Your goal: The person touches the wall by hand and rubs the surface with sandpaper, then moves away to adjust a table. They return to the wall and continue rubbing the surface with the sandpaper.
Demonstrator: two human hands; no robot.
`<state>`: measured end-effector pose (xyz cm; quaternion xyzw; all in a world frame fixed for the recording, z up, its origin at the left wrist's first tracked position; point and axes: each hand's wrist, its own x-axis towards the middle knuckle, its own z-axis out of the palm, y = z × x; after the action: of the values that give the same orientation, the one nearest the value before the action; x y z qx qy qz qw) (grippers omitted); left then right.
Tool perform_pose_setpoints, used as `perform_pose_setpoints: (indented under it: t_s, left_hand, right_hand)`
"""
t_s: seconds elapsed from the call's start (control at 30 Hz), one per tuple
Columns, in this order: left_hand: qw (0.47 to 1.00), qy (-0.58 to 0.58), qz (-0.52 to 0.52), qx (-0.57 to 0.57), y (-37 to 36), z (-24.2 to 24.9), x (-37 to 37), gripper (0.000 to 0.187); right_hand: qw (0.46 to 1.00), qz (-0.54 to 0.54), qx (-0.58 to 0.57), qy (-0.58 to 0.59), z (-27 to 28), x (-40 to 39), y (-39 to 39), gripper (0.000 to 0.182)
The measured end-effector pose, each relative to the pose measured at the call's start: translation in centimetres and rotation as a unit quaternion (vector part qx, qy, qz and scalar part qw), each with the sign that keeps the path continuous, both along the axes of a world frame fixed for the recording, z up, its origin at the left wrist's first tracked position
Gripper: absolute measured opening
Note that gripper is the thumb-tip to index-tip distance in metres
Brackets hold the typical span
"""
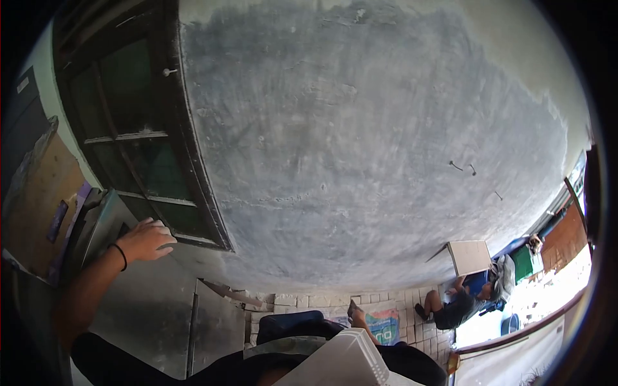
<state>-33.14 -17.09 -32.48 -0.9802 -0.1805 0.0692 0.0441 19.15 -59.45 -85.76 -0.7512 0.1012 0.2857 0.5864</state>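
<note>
My left hand (148, 239) is raised at the left, a dark band around its wrist. Its palm faces down over the top of a grey metal cabinet (141, 309), near the lower frame of a dark wooden window (132, 128). The fingers are loosely bent with small gaps between them, and nothing shows in them. My right hand is out of view. A white, pale-ribbed object (344, 363) is close below the camera, in front of dark clothing. Just beyond it, a foot (357, 315) is over a colourful printed mat (386, 327) on the floor.
A grey plastered wall (360, 141) with a few protruding nails fills the middle. At the right, another person (457, 309) sits low on the brick-patterned floor (412, 315), below a pale box-like panel (470, 257). A worn wooden board (45, 199) leans at the far left.
</note>
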Motion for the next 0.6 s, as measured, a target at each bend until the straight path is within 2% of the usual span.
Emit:
perform_pose_setpoints:
  t_s: [0.07, 0.23, 0.27, 0.3, 0.33, 0.37, 0.4, 0.43, 0.47, 0.5, 0.53, 0.57, 0.6]
  left_hand:
    - [0.999, -0.028, -0.003, 0.017, 0.1, 0.5, 0.6, 0.028]
    - [0.998, -0.042, -0.038, 0.031, 0.0, 0.1, 0.6, 0.025]
    - [0.998, -0.037, -0.041, 0.027, 0.0, 0.1, 0.7, 0.024]
    - [0.999, -0.011, -0.036, 0.034, -0.2, 0.4, 0.8, 0.027]
    - [0.999, -0.014, -0.034, 0.034, -0.2, 0.6, 1.1, 0.027]
    - [0.998, -0.010, -0.030, 0.047, -0.2, 0.8, 1.3, 0.030]
    - [0.998, -0.007, -0.023, 0.055, -0.3, 0.6, 1.2, 0.033]
    - [0.999, -0.017, -0.016, 0.045, -0.5, 0.4, 0.8, 0.033]
    - [0.999, -0.028, -0.009, 0.046, -0.2, 0.4, 0.5, 0.035]
    - [0.998, -0.041, -0.012, 0.052, 0.4, 0.5, 0.7, 0.038]
    - [0.997, -0.058, -0.027, 0.052, 0.9, 0.6, 0.8, 0.038]
    - [0.996, -0.058, -0.016, 0.058, 1.1, 0.5, 0.5, 0.039]
    - [0.996, -0.054, -0.001, 0.067, 1.7, 0.3, 0.3, 0.041]
  right_hand:
    - [0.997, 0.071, -0.024, 0.011, 1.0, -0.4, 0.4, 0.042]
    - [0.998, 0.052, -0.014, 0.029, 1.0, -0.9, -0.8, 0.030]
    - [0.998, 0.052, -0.012, 0.025, -2.6, 2.8, -0.9, 0.030]
    - [0.995, 0.059, 0.050, 0.071, -7.3, 4.0, -1.5, 0.032]
    - [0.985, 0.066, 0.109, 0.117, -13.5, 2.3, -3.6, 0.034]
    - [0.996, 0.002, -0.029, 0.084, -10.0, 0.6, -2.5, 0.037]
    - [0.989, 0.109, -0.091, 0.037, -12.7, 1.0, -2.6, 0.038]
    - [0.964, 0.215, -0.156, -0.015, -12.6, 1.9, -3.0, 0.040]
    - [0.992, 0.090, 0.040, 0.083, -10.3, 2.3, -2.3, 0.042]
    - [0.918, 0.308, -0.159, -0.193, -4.1, 1.0, -3.2, 0.046]
    - [0.995, 0.073, -0.054, -0.039, 2.1, -1.1, -0.3, 0.051]
    - [0.975, 0.088, 0.164, -0.121, 2.7, -0.1, 1.8, 0.055]
    - [0.974, 0.074, 0.168, -0.132, 5.7, 1.8, 3.1, 0.055]
